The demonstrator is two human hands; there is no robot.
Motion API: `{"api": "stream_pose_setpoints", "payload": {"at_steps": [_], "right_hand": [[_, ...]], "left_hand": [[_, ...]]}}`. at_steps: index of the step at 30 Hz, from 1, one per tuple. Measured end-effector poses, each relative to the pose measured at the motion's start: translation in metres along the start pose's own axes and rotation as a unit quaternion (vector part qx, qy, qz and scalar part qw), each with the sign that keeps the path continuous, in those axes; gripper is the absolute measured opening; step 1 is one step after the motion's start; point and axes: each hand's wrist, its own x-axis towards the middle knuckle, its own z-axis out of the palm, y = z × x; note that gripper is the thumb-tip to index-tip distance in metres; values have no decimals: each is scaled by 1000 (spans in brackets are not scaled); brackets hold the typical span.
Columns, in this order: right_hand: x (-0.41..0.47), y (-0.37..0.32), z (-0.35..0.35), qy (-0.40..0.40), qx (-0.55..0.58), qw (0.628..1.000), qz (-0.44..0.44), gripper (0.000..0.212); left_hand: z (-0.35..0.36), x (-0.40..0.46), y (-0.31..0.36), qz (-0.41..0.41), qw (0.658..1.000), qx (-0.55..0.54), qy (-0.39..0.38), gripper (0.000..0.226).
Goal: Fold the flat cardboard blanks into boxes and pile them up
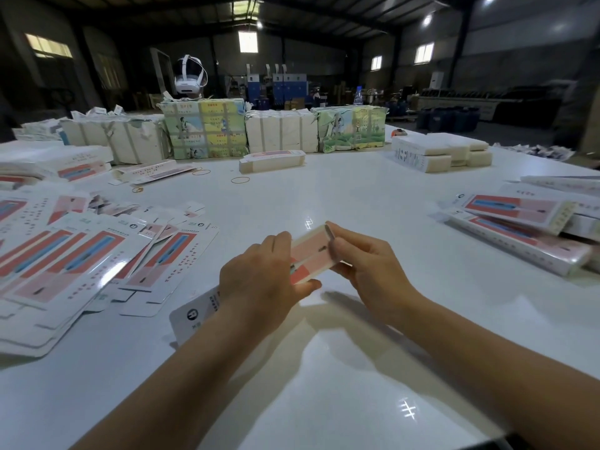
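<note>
Both hands — left hand (pixel 259 280); right hand (pixel 367 267) — grip one cardboard blank (pixel 311 254).

blank (pixel 311 254): middle hidden by left hand (pixel 259 277) | print unreadable | folded boxes (pixel 532 232): cut by right edge

Dim warehouse, bright windows (pixel 248 41), glossy white table (pixel 324 196)

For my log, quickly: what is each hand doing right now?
Left hand: grips the near end of the cardboard blank.
Right hand: pinches the blank's far end.
</note>
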Motion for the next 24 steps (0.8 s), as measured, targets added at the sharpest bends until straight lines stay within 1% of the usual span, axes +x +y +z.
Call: {"api": "stream_pose_setpoints", "payload": {"at_steps": [5,7,11,13,15,17,19,20,24], "right_hand": [[-1,-5,-1,3,69,998,-5,39],[0,-5,-3,8,85,996,8,40],[1,-4,-3,6,89,996,30,38],[0,-4,-3,11,67,997,29,39],[-3,-3,-2,22,15,1000,12,43],[-8,-1,0,45,-106,993,-33,42],[-14,-2,4,59,-245,962,-101,38],[-16,-1,5,58,-287,948,-126,36],[-21,2,11,31,-366,918,-150,39]], "left_hand": [[-1,-1,0,13,1000,-18,17,69],[-2,-1,0,18,999,-22,27,70],[-5,-1,-1,44,998,-6,33,73],[-5,0,-2,70,996,18,47,74],[-4,0,-1,90,993,36,69,75],[-4,0,2,96,991,52,73,75],[-4,-1,6,87,991,64,74,73],[-4,-2,7,82,992,63,77,72],[-6,-1,10,62,994,30,79,67]]}}
